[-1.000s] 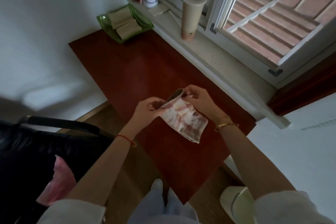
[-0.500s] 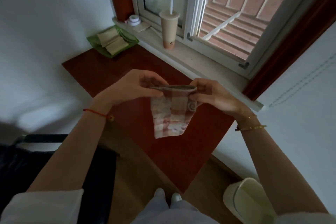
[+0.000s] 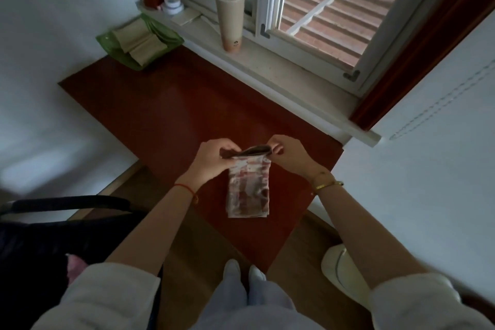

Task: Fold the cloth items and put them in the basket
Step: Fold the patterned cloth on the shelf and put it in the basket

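Now both hands, left hand (image 3: 211,161) and right hand (image 3: 290,154), pinch the folded pink-and-white checked cloth (image 3: 247,187) by its top edge above the red-brown table (image 3: 166,115).

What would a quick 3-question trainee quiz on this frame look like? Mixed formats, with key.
1. True or false: the checked cloth is pinched along its top edge by both the left hand and the right hand.
2. Multiple choice: where does the lidded cup with a straw stand? A) on the red table B) on the window sill C) in the green basket
3. Fill in: the green basket at the table's far corner already holds folded ____-coloured cloths.

Key: 1 true; 2 B; 3 tan
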### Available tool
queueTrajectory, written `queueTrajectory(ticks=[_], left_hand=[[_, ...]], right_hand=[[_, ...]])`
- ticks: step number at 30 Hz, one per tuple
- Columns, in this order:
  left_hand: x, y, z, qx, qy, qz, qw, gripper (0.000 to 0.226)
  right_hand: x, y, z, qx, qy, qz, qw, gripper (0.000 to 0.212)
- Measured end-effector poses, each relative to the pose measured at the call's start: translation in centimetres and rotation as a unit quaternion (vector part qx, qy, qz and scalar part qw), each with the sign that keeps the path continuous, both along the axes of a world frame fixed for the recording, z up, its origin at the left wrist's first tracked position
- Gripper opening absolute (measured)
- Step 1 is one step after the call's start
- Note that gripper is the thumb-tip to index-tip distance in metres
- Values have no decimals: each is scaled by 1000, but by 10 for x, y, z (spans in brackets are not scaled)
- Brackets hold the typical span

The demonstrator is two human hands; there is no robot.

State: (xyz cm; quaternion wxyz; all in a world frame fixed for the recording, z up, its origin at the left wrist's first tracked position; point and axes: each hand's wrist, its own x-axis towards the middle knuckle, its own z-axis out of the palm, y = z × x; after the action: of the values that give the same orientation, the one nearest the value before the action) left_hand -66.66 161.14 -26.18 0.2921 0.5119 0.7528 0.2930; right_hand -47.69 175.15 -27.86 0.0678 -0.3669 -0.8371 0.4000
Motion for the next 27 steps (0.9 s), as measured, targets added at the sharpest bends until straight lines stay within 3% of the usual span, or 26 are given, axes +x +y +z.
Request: queueTrajectory(ticks=[5, 11, 14, 19, 23, 27], left_hand=[[21, -42, -45, 19, 5, -58, 998, 26], [46, -75, -85, -51, -4, -67, 996, 29], [45, -79, -93, -35, 0, -44, 998, 27], [31, -58, -93, -1, 27, 53, 998, 25], [16, -31, -100, -99, 25, 60, 993, 50], [13, -14, -108, -172, 43, 8, 984, 56]], right_hand=[[27, -37, -37, 9, -24, 45, 999, 14], [56, -80, -82, -11, -110, 87, 990, 29], [57, -84, -84, -14, -101, 44, 994, 40], [37, -65, -77, 22, -61, -91, 994, 27], [9, -50, -76, -11, -132, -81, 988, 42], [-9, -50, -86, 0, -200, -64, 978, 39]])
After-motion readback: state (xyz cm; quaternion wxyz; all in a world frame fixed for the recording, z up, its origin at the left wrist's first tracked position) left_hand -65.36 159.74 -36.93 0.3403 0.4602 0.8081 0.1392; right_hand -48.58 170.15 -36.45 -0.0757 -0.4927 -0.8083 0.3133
